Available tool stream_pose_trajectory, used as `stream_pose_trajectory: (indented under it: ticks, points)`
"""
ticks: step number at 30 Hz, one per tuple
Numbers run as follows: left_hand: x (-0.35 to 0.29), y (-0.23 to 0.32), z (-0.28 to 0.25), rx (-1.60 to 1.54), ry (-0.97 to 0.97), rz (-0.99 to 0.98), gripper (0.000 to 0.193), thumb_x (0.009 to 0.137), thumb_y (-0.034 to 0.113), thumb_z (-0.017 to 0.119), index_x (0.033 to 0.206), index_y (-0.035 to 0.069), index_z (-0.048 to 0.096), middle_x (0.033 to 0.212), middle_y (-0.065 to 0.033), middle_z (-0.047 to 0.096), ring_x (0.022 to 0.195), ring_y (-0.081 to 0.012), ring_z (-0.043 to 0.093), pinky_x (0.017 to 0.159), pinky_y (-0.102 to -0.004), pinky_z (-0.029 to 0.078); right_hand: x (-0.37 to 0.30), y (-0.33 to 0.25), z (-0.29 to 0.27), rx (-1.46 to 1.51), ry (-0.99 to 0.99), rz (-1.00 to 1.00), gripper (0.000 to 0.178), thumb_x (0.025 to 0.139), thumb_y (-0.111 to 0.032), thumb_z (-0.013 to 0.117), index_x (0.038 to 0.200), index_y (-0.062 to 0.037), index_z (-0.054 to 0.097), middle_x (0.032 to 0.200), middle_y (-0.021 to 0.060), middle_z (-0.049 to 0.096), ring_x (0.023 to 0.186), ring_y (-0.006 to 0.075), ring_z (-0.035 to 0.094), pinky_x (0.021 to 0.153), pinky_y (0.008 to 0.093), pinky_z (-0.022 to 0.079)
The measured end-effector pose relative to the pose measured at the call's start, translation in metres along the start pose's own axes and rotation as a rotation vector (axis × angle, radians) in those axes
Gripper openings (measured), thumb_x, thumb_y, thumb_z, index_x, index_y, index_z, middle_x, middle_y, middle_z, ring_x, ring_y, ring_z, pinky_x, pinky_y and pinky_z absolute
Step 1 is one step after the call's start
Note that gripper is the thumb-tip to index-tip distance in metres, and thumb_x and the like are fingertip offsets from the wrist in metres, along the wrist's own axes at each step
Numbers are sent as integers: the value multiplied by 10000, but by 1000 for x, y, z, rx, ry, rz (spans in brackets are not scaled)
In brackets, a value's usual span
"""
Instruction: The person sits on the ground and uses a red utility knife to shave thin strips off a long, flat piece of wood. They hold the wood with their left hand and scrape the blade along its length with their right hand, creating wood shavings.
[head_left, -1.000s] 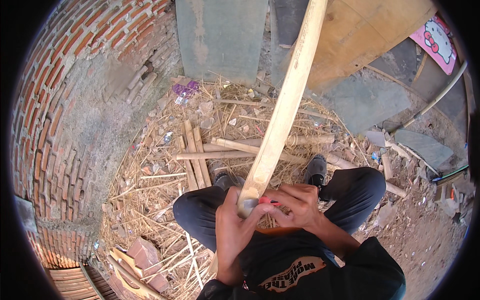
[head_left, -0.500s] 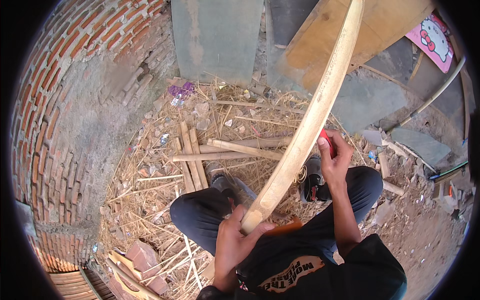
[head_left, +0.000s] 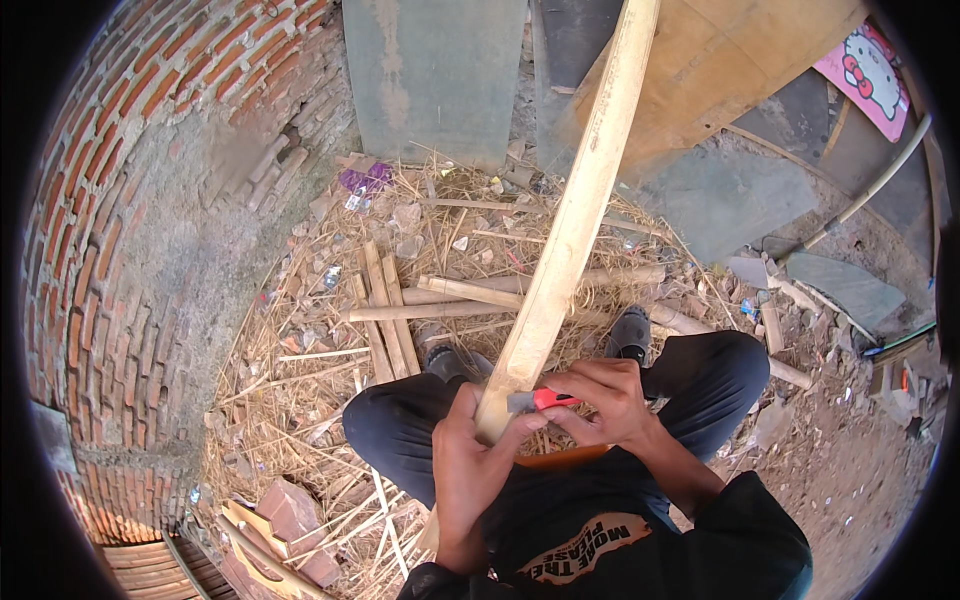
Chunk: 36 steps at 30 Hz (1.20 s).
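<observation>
A long split bamboo piece point(head_left: 575, 220), pale on its inner face, slants from my lap up past the top edge of the view. Its near end is in my left hand point(head_left: 475, 455), with the fingers wrapped round it and the thumb along its side. My right hand point(head_left: 605, 398) grips a red-handled knife point(head_left: 556, 398), which looks like a utility knife. The short grey blade lies against the bamboo's inner face near that end, close to my left thumb. An orange thing point(head_left: 562, 459) shows partly at my lap below the hands; its kind is unclear.
Bamboo slats point(head_left: 385, 310) and poles point(head_left: 620, 277) lie beyond my feet, among shavings and rubble. A brick wall point(head_left: 110, 250) rises on the left. Boards point(head_left: 435, 90) lean at the back, and a pale hose point(head_left: 870, 190) runs at the right.
My right hand has come down and left with the knife, from beside the bamboo's middle to its near end. The bamboo's far end has swung left; my left hand keeps its hold.
</observation>
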<state>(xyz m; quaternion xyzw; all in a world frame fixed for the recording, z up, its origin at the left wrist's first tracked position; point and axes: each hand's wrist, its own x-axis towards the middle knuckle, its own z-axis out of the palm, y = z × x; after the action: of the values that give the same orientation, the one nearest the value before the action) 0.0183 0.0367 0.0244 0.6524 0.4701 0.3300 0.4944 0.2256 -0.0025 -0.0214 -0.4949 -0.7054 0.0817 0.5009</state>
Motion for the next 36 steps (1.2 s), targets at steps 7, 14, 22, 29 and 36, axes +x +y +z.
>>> stream_pose_trajectory:
  ticks: [7, 14, 22, 29, 36]
  points:
    - [0, 6, -1, 82, 1, 35, 395, 922, 259, 901, 1003, -7, 620, 766, -165, 737, 657, -238, 744, 592, -342, 537, 5, -8, -2, -53, -8, 23, 307, 788, -225, 906, 1048, -108, 793, 759, 13, 675, 572, 206, 660, 523, 333, 514]
    - [1, 8, -2, 107, -17, 21, 363, 960, 235, 860, 985, -10, 594, 760, -196, 725, 667, -327, 763, 574, -373, 534, 8, -9, -4, -127, 37, 22, 273, 795, -263, 911, 1004, -121, 807, 714, 4, 661, 532, 195, 640, 495, 329, 493]
    - [0, 17, -2, 166, -13, 46, 351, 965, 237, 852, 998, -14, 610, 751, -203, 721, 643, -361, 746, 565, -391, 526, 10, -12, -11, -191, 8, 2, 270, 803, -272, 910, 1000, -113, 816, 737, 26, 697, 545, 193, 659, 503, 314, 498]
    - [-17, 5, -5, 184, 2, -6, 346, 970, 272, 850, 971, -7, 645, 668, -112, 649, 549, -153, 593, 549, -323, 458, 26, 9, -32, -179, 207, 165, 275, 822, -155, 896, 1047, -25, 806, 799, 102, 735, 620, 247, 693, 564, 334, 528]
    - [-18, 5, -8, 213, 19, -18, 349, 968, 264, 850, 939, -7, 632, 654, -106, 639, 541, -144, 579, 531, -316, 436, 35, 16, -38, -207, 133, 111, 270, 821, -148, 887, 1035, -10, 798, 792, 111, 724, 638, 230, 692, 585, 327, 521]
